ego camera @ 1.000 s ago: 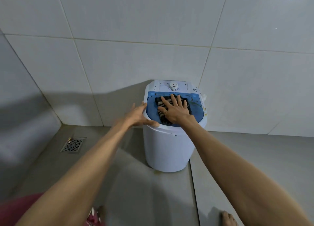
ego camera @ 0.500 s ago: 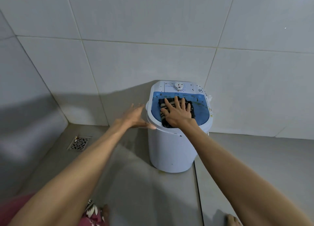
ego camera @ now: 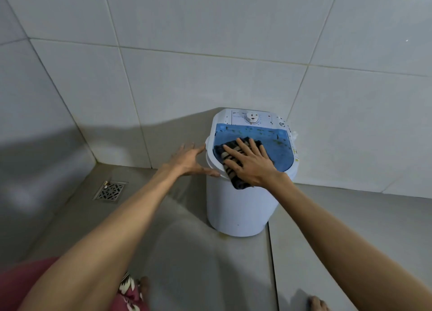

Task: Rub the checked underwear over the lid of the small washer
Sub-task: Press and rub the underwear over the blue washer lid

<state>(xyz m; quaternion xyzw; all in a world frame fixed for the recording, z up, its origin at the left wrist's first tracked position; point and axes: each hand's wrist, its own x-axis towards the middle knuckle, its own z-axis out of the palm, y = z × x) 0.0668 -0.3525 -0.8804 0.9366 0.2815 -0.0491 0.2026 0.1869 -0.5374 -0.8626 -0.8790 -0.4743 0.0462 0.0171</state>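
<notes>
Tiled bathroom corner: right hand (ego camera: 251,164), fingers flat, has dragged checked underwear (ego camera: 236,182) to near-left rim of lid (ego camera: 279,147); open left hand (ego camera: 187,158) steadies small washer (ego camera: 238,207); rubbing underway.

Count, one frame:
- small washer (ego camera: 238,207): 1
- blue lid (ego camera: 279,148): 1
- dial (ego camera: 252,118): 1
- checked underwear (ego camera: 238,183): 1
- hands: 2, left hand (ego camera: 187,158) and right hand (ego camera: 251,167)
- floor drain (ego camera: 111,191): 1
- feet: 2, left foot (ego camera: 143,285) and right foot (ego camera: 316,304)
</notes>
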